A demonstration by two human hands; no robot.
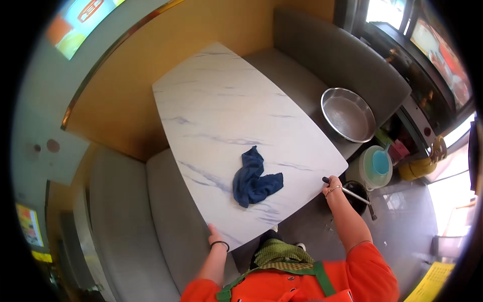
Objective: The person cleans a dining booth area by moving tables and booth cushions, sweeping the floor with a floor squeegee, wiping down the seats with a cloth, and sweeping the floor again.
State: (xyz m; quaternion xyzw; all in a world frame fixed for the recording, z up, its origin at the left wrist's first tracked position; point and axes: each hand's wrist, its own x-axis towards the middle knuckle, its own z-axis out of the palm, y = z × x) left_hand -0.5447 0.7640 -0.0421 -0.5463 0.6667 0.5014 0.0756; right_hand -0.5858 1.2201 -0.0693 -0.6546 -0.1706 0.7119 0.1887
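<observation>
A white marble-patterned table (221,116) fills the middle of the view, with a crumpled dark blue cloth (251,182) lying near its close end. My left hand (215,235) is at the table's near left corner, a black band on its wrist; its fingers are partly hidden by the edge. At the right corner, my right hand (332,186) is closed at the table's edge, next to the black end of a metal-shafted tool (356,194). Whether that hand grips the edge or the tool is unclear. Neither hand touches the cloth.
Grey benches (173,216) flank the table. A metal basin (348,115) rests on the right bench (297,70). Beyond the right corner stand a pale bucket (356,170) with a blue scoop (381,162), a black bucket and a yellow container (416,168). A yellow-brown wall closes the far end.
</observation>
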